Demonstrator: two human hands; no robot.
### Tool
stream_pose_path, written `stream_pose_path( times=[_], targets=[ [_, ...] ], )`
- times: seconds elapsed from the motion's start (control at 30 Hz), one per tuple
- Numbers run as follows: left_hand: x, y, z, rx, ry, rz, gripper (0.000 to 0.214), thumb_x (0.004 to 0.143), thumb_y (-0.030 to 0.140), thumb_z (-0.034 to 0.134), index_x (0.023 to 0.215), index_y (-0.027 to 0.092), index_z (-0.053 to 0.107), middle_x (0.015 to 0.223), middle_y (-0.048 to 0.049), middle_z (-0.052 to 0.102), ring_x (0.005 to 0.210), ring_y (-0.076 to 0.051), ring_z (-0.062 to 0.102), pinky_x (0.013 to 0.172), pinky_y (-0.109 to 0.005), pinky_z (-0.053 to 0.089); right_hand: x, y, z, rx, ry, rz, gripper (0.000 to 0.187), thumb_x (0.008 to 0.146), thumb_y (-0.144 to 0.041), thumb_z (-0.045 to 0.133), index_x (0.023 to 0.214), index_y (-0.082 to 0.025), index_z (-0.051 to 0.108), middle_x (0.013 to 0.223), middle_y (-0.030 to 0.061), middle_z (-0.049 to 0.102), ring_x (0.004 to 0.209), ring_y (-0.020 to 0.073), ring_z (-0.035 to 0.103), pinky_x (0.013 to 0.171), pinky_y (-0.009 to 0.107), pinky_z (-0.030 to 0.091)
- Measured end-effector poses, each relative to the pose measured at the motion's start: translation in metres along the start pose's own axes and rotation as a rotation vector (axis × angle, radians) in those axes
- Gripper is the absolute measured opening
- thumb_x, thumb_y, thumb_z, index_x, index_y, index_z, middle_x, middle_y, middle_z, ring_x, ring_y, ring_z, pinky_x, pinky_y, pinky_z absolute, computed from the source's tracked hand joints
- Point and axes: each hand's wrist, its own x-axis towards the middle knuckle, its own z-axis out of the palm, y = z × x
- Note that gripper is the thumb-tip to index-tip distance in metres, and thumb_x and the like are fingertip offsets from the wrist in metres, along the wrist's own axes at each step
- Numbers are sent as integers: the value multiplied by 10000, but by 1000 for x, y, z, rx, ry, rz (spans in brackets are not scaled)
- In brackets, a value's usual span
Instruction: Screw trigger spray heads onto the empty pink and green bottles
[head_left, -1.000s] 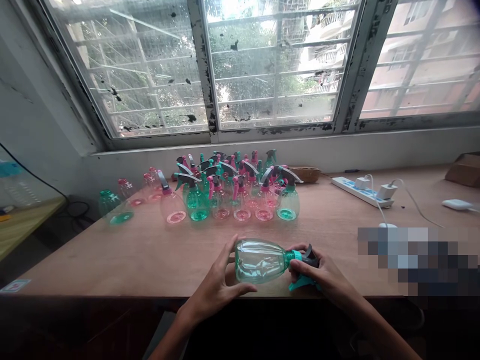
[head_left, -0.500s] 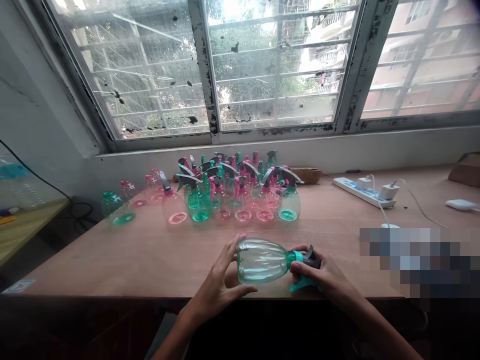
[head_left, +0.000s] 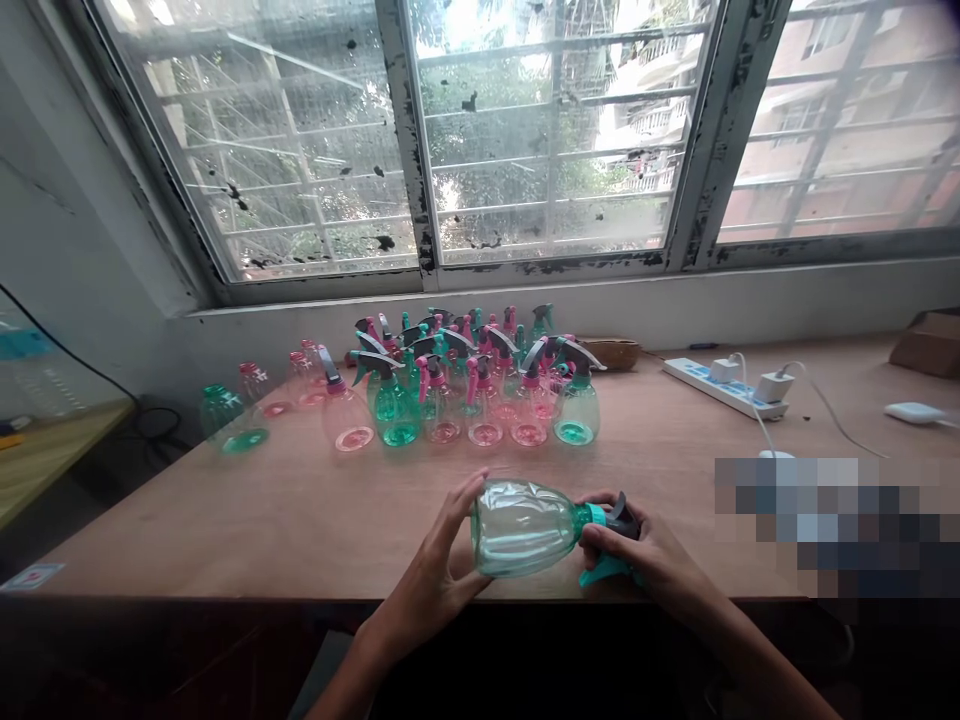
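Note:
A clear green spray bottle (head_left: 525,525) lies on its side above the near edge of the wooden table (head_left: 247,510). My left hand (head_left: 439,575) cups the bottle's base, fingers wrapped round it. My right hand (head_left: 641,555) is closed on the teal and grey trigger head (head_left: 611,525) at the bottle's neck. The two hands hold the bottle between them.
A cluster of several pink and green spray bottles (head_left: 465,385) stands at the table's middle back, with a few capless bottles (head_left: 240,415) to its left. A white power strip (head_left: 724,385) with plugs lies at the right. A cardboard box (head_left: 930,340) sits far right.
The bottle's base has tipped slightly toward me and turned a little in my hands. Both hands stay in place.

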Motion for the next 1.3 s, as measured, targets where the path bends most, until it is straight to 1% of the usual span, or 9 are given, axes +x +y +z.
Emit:
stream_pose_path(
  times=[0.07, 0.23, 0.37, 0.47, 0.67, 0.8, 0.93, 1.13, 1.3],
  targets=[
    [-2, -3, 2, -2, 14, -6, 849, 928, 208, 691, 1578, 442, 199, 1630, -59, 328, 1472, -313, 379, 1210, -518, 340, 0, -1, 0, 3, 7, 1, 457, 807, -477, 815, 1094, -174, 630, 668, 19, 747, 667, 219, 690, 670, 337, 561],
    [-3, 1, 0, -52, -15, -136, 1227, 744, 327, 895, 1616, 370, 33, 1593, -119, 388, 1479, -363, 368, 1212, -551, 323, -1, -2, 1, -23, 2, 8, 464, 798, -477, 823, 1100, -174, 644, 669, 20, 743, 672, 231, 696, 671, 350, 559],
    [0, 6, -2, 30, -18, -99, 983, 814, 314, 833, 1585, 385, 228, 1624, -82, 332, 1518, -345, 297, 1236, -520, 293, 0, -2, 1, -20, 12, 5, 485, 779, -519, 826, 1078, -176, 658, 664, 20, 741, 662, 233, 694, 657, 344, 561],
    [1, 2, 1, 40, -13, -40, 846, 926, 237, 697, 1586, 424, 201, 1653, -52, 287, 1530, -314, 278, 1243, -510, 278, 1, -2, 1, -5, 23, 4, 488, 764, -543, 828, 1046, -179, 668, 651, 20, 741, 649, 230, 689, 655, 337, 557],
    [0, 0, 1, -41, -34, -112, 1130, 799, 314, 850, 1616, 383, 73, 1632, -102, 345, 1475, -365, 380, 1207, -537, 343, 1, -1, 0, 18, -4, -10, 428, 809, -478, 820, 1059, -176, 648, 668, 13, 741, 662, 206, 679, 666, 313, 545],
    [1, 5, -1, 8, -14, -87, 956, 861, 294, 789, 1599, 386, 189, 1630, -88, 328, 1482, -353, 359, 1192, -494, 380, 0, 0, 0, 25, -10, -15, 403, 842, -444, 805, 1089, -175, 635, 688, 9, 742, 681, 196, 678, 681, 306, 541],
    [2, 4, 1, 32, -6, -5, 841, 955, 206, 655, 1590, 441, 157, 1656, -42, 253, 1518, -306, 284, 1220, -472, 334, 0, -1, 0, 30, -8, -12, 423, 838, -449, 807, 1103, -172, 626, 680, 7, 737, 663, 192, 672, 667, 305, 538],
    [1, 4, 1, -17, -19, -123, 1019, 871, 292, 781, 1604, 429, 87, 1626, -68, 327, 1413, -322, 443, 1170, -484, 413, 0, 1, -1, 30, -7, -12, 419, 837, -450, 809, 1094, -172, 629, 689, 5, 735, 675, 193, 679, 674, 306, 539],
    [1, 2, 1, -79, -10, -82, 818, 954, 244, 658, 1591, 446, 186, 1653, -44, 273, 1377, -298, 487, 1142, -465, 454, -1, 4, -2, 17, 14, -20, 427, 840, -458, 805, 1099, -171, 623, 681, 10, 741, 680, 202, 684, 687, 318, 536]
  ],
)
